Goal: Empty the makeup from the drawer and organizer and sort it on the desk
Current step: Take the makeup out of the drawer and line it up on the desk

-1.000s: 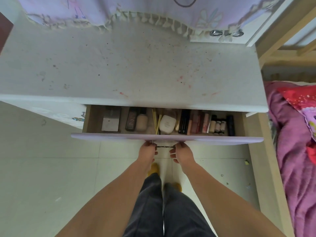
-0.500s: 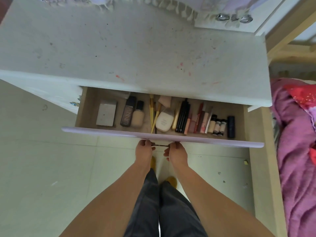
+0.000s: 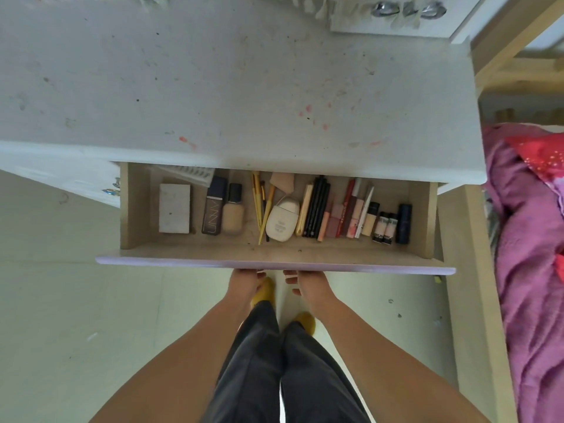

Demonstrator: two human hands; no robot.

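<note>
Drawer (image 3: pixel 274 254) now pulled further out, makeup (image 3: pixel 283 209) still lying inside.
Left hand (image 3: pixel 245 280) and right hand (image 3: pixel 308 283) sit under its front edge, fingers loosening; the desk (image 3: pixel 213 87) awaits sorting.

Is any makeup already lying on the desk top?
No. The desk top bears only stains; the makeup, like the white compact, lies in the open drawer.

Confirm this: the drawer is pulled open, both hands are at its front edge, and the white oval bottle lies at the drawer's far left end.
Not quite. The head view shows the white oval bottle near the middle of the drawer; the far left end holds a grey rectangular case. The left hand and right hand are indeed at the front edge.
</note>
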